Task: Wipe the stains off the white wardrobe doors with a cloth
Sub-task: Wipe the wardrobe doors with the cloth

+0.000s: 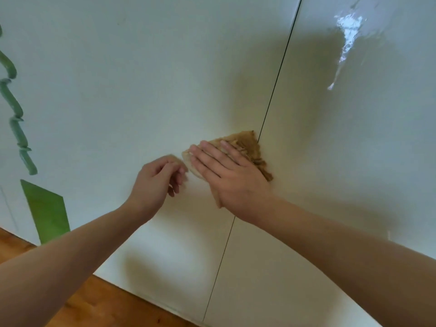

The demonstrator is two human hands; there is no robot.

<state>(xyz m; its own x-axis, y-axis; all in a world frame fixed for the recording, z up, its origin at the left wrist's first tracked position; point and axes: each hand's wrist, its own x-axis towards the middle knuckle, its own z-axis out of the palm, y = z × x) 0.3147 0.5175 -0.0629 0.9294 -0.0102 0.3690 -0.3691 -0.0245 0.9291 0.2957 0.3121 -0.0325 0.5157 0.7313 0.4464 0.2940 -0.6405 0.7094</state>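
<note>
Two glossy white wardrobe doors fill the view, the left door [132, 90] and the right door [354, 138], split by a thin dark gap [271, 109]. A tan-brown cloth [250, 147] lies flat against the left door right beside the gap. My right hand [226, 173] presses it with straight fingers, covering most of it. My left hand [160, 178] hovers just left of the cloth with loosely curled fingers, holding nothing. No stain shows clearly.
A green bamboo-stem decoration [16, 114] and a green leaf shape [47, 211] mark the far left of the door. The wooden floor [106, 305] shows along the bottom left. A bright window reflection [346, 38] glares on the right door.
</note>
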